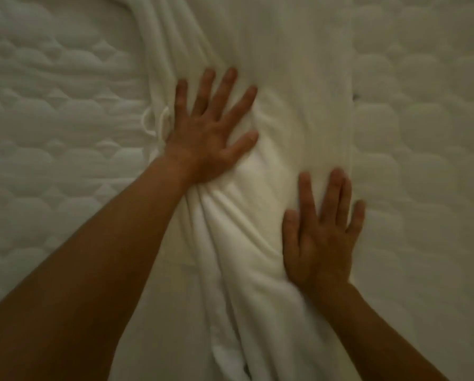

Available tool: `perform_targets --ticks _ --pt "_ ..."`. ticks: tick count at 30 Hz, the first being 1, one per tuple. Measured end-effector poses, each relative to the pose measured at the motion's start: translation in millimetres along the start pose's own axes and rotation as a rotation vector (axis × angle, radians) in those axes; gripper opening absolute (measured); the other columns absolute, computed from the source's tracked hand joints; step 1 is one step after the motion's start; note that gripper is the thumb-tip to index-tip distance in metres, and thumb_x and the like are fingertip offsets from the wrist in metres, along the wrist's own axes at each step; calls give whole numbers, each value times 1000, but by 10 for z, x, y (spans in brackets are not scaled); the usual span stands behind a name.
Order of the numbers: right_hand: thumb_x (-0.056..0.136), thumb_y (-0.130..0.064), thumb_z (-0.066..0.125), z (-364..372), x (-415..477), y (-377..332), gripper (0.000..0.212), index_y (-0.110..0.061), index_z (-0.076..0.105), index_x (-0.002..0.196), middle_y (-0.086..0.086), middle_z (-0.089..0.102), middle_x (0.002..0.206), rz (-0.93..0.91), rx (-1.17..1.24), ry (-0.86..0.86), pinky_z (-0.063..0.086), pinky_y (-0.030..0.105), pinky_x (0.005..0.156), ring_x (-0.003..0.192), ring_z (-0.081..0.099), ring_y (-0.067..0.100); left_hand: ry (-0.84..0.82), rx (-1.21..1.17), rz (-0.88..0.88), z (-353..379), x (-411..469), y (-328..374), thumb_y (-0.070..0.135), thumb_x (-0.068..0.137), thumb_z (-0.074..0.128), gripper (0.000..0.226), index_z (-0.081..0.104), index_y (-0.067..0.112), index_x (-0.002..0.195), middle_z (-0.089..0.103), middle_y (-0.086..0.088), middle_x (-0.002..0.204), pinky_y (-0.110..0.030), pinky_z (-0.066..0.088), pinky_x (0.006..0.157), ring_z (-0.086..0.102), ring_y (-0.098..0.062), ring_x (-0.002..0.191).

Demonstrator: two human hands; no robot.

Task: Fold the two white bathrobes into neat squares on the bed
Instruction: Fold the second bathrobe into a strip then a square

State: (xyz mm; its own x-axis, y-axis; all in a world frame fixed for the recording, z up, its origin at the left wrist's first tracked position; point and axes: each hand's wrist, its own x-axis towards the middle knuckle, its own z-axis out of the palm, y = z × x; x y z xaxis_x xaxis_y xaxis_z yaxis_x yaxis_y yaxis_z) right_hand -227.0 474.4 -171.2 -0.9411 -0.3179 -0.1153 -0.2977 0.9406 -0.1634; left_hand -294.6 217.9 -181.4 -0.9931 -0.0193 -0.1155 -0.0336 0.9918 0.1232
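Pretty much the whole view is the bed [51,105], seen from straight above. The top is an off-white quilted cover, with stitching [422,171] that makes rows of puffy, cloud-like scallops on both the left and right sides. Light is dim and kind of warm, so everything reads greyish cream, and the picture's a bit soft and blurry.

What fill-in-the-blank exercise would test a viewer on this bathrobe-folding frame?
1. The left hand lies palm-____ on the white bathrobe, fingers spread.
2. The right hand presses the bathrobe near its ____ edge.
3. The bathrobe lies on a ____ mattress.
Missing words: down; right; quilted.
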Motion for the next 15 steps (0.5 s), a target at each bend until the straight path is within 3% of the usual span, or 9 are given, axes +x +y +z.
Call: perform_targets --ticks 5,8,13,15 --pt "102 -52 20 32 -44 5 62 -33 8 161 15 0 168 24 -25 23 4 59 121 155 0 30 -116 -1 -139 -256 -67 199 71 95 13 72 -3 43 160 -10 2 172 -64 -9 121 -11 -28 158" --pt "102 -55 18 -94 -44 3 63 -34 7 160 13 -3 169 16 2 -6 2 58 122 155 -3 28 -183 -212 -303 -376 -416 639 60 101 20 66 0 39 161 -13 -1 171 -65 -11 120 -14 -28 157" --pt "97 -67 15 -269 -989 212 69 -36 13 160 10 0 169 -151 86 -202 5 57 122 156 -1 27 -145 -266 -199 -366 -1892 1353 66 96 40 71 10 49 158 -15 -2 171 -59 -1 125 -13 -32 157" --pt "91 -77 19 -395 -1686 373 78 -36 27 156 9 12 168 -182 157 -215 14 56 121 155 11 28 -119 -347 -184 -272 -2519 1592 59 97 44 67 21 46 158 -11 -4 171 -59 11 125 -5 -36 157"
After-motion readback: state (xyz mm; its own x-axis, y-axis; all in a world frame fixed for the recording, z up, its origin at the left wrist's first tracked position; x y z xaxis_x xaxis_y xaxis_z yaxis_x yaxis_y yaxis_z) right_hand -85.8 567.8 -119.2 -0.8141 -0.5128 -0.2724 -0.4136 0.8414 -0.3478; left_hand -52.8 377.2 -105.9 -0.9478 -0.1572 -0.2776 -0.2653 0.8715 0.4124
